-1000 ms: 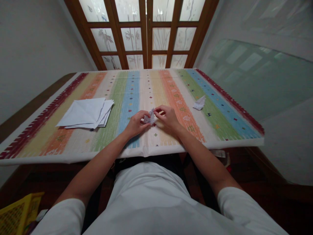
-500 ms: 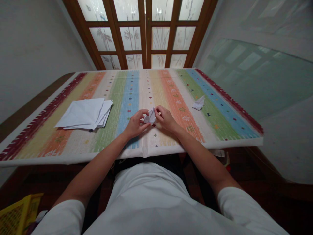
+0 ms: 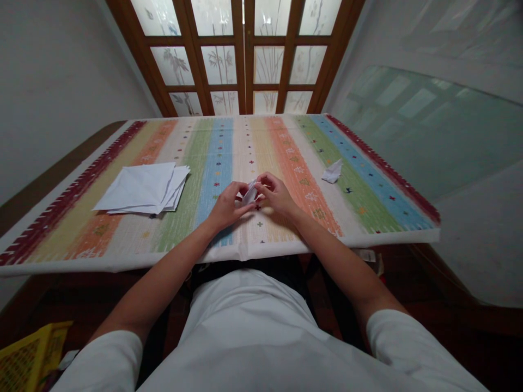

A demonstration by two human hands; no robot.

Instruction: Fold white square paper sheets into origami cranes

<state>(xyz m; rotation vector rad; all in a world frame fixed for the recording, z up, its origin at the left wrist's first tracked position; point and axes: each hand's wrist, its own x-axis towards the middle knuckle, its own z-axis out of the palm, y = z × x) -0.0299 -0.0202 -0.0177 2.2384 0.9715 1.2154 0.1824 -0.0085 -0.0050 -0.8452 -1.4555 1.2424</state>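
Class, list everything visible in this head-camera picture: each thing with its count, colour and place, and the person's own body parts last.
stack of paper sheets: one stack, white, on the table cover left of the hands
folded paper piece: one, white, between the two hands
crumpled paper scrap: one, white, on the green stripe, right of the hands
striped table cover: one, multicoloured stripes with a white edge, on the table
glazed doors: one pair, brown frames, pale patterned panes, beyond the table
plastic crate: one, yellow, lower left, below the table
left hand: one, on the paper piece
right hand: one, on the paper piece
T-shirt: one, white, on the person
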